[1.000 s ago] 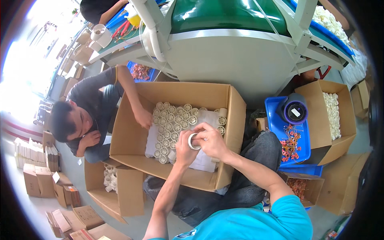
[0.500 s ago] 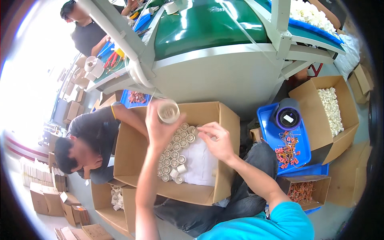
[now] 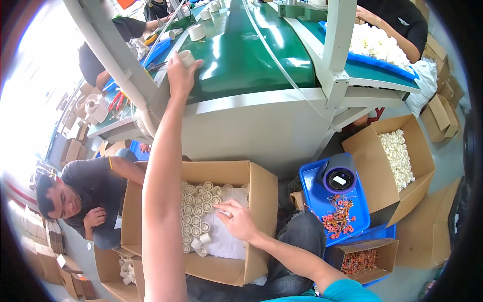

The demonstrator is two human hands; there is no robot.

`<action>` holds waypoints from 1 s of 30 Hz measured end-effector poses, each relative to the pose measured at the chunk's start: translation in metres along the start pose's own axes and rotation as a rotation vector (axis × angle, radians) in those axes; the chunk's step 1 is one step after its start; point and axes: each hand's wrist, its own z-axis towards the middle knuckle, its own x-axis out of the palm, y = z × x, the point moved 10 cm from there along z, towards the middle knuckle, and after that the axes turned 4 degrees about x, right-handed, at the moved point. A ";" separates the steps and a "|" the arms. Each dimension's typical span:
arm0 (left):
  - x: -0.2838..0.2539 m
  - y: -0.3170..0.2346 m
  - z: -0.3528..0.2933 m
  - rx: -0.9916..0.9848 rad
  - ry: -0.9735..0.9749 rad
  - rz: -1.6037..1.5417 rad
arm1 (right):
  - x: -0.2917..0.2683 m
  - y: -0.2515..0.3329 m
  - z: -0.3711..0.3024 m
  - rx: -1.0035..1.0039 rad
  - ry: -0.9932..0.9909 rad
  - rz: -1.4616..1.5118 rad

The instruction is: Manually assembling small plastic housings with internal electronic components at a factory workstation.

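Observation:
My left hand (image 3: 179,81) is stretched out over the near end of the green conveyor belt (image 3: 251,68), gripping a round white cup-shaped plastic part (image 3: 186,58). Lower down, my right hand (image 3: 237,221) hovers inside an open cardboard box (image 3: 261,221). Its fingertips are drawn together beside rows of similar white round parts (image 3: 197,201); what they pinch, if anything, is too small to make out. Bare white sheet shows in the box around that hand, and a couple of parts lie tipped over near the front. My left forearm hides the box's left portion.
More white parts (image 3: 196,32) stand along the belt. To the right are a blue tray (image 3: 358,221) with red-and-yellow wired pieces, a dark round device (image 3: 340,179), and a carton of small white pieces (image 3: 396,156). A co-worker (image 3: 95,186) sits close at left.
My left hand has carried the cup-shaped part up from above the box to the belt. My right hand stays over the box. The view has tilted up toward the belt.

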 end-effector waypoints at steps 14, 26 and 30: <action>-0.010 0.023 -0.405 0.096 0.533 0.025 | -0.055 0.023 0.027 0.017 -0.124 0.174; -0.028 0.132 -0.668 0.414 1.340 0.526 | -0.005 0.001 0.014 0.013 -0.030 0.013; -0.020 0.125 -0.666 0.400 1.322 0.472 | -0.012 -0.006 0.018 -0.031 -0.084 -0.069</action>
